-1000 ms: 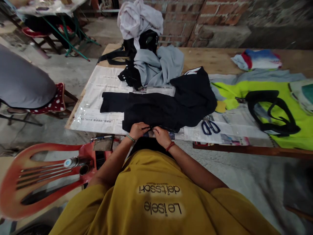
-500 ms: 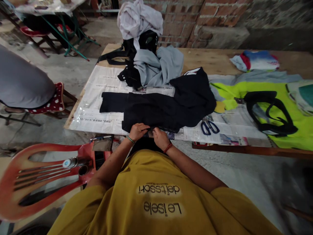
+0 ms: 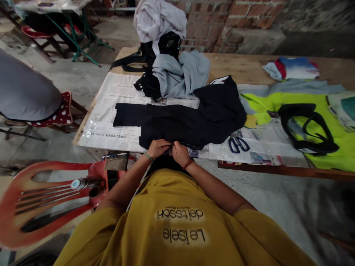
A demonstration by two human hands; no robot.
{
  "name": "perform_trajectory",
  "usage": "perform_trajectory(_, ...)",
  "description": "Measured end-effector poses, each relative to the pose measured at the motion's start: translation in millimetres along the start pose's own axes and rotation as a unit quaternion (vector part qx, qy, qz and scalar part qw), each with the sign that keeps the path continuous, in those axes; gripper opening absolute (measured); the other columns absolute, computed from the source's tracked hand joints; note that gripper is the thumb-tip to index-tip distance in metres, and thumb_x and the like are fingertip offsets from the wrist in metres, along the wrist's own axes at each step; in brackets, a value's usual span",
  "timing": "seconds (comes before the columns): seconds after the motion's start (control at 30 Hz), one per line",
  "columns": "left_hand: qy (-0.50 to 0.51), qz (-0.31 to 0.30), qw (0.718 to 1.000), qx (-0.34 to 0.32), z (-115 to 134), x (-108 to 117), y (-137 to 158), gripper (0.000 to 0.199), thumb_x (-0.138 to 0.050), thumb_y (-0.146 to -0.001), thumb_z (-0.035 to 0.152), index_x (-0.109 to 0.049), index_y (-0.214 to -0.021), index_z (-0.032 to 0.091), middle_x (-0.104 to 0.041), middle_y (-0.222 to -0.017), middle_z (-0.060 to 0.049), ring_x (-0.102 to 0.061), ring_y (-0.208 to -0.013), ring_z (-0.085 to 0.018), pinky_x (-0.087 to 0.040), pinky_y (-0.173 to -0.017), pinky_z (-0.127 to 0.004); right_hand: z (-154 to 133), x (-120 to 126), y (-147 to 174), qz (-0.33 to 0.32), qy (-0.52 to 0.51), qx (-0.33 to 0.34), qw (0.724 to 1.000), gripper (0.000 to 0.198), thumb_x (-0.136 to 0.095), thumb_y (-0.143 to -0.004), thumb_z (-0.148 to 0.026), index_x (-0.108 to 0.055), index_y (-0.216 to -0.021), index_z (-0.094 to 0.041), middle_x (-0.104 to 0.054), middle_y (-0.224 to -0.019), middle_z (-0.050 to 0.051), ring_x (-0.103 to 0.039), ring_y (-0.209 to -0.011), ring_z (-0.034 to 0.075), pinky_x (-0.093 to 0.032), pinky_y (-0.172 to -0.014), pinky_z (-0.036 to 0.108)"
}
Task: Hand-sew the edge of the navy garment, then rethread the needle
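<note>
A dark navy garment (image 3: 177, 123) lies spread over the newspaper-covered table, its near edge at the table's front. My left hand (image 3: 158, 148) pinches that edge, thumb and fingers pressed together. Close beside it, my right hand (image 3: 181, 153) is also closed on the same edge, and the fingertips of both hands almost meet. Whether a small tool or needle sits between the fingers is too small to make out. To the right of the garment lie scissors with dark blue handles (image 3: 239, 145), their blades hidden under the cloth.
Grey cloth (image 3: 181, 74), a black bag (image 3: 169, 45) and a white cloth bundle (image 3: 159, 22) are piled behind. A neon yellow garment (image 3: 341, 147) with a black strap (image 3: 307, 127) covers the right side. A red plastic chair (image 3: 52, 166) stands at left; a seated person is beyond it.
My right hand has shifted slightly left, closer to my left hand. The garment lies nearly as before; the whole view has moved a little.
</note>
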State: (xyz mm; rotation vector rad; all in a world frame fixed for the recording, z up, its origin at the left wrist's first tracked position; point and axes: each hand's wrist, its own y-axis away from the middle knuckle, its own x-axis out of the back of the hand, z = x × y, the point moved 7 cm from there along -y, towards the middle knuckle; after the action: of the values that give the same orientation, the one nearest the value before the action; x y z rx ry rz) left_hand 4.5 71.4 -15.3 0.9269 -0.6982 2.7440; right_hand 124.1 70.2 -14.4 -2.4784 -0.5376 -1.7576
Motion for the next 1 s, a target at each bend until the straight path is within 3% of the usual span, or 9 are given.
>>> perform_trajectory(0.3,0.009,0.049,0.998,0.041,-1.8,10.6,-2.0,0.015,-0.061,-0.083,0.019,-0.074,-0.091,0.019,-0.074,-0.085,-0.003,-0.067,-0.076,-0.013,-0.054,-0.073,-0.022,6.7,1.6,3.2,0.023,-0.132,0.004,0.991,0.021,-0.048,-0.089,-0.023,-0.066,-0.097,-0.015,-0.072,-0.09,0.01,-0.065,-0.081,0.018,-0.042,-0.072,0.025)
perform_trajectory(0.67,-0.005,0.009,1.0,0.027,-4.0,1.6,-2.3,0.015,-0.062,-0.083,0.02,-0.074,-0.091,0.019,-0.074,-0.084,-0.003,-0.067,-0.073,-0.012,-0.054,-0.07,-0.021,8.0,5.3,-8.3,0.054,-0.206,-0.011,0.977,0.021,-0.045,-0.087,-0.016,-0.066,-0.084,-0.015,-0.07,-0.077,0.007,-0.063,-0.071,0.016,-0.043,-0.066,0.024)
perform_trajectory(0.77,-0.011,0.032,0.999,0.031,-2.9,4.9,-1.7,0.016,-0.06,-0.084,0.02,-0.074,-0.092,0.019,-0.073,-0.083,-0.003,-0.067,-0.073,-0.012,-0.054,-0.069,-0.02,9.8,18.1,2.4,0.055,-0.237,0.03,0.97,0.023,-0.044,-0.088,-0.02,-0.067,-0.089,-0.018,-0.07,-0.076,0.005,-0.064,-0.071,0.015,-0.046,-0.067,0.024)
perform_trajectory(0.83,-0.012,0.045,0.998,0.033,-1.7,6.6,-1.6,0.017,-0.06,-0.084,0.019,-0.074,-0.093,0.019,-0.073,-0.083,-0.003,-0.067,-0.072,-0.011,-0.054,-0.069,-0.02,15.0,37.5,16.5,0.107,-0.246,0.07,0.961,0.023,-0.046,-0.088,-0.023,-0.067,-0.096,-0.02,-0.071,-0.088,0.005,-0.066,-0.079,0.016,-0.049,-0.072,0.026)
perform_trajectory(1.0,-0.004,0.054,0.998,0.021,0.2,6.9,-1.8,0.016,-0.06,-0.084,0.021,-0.074,-0.091,0.019,-0.073,-0.082,-0.003,-0.067,-0.071,-0.012,-0.054,-0.069,-0.02,38.9,97.4,42.1,0.336,-0.235,0.107,0.906,0.025,-0.046,-0.09,-0.027,-0.066,-0.103,-0.02,-0.068,-0.106,0.009,-0.063,-0.098,0.019,-0.05,-0.085,0.033)
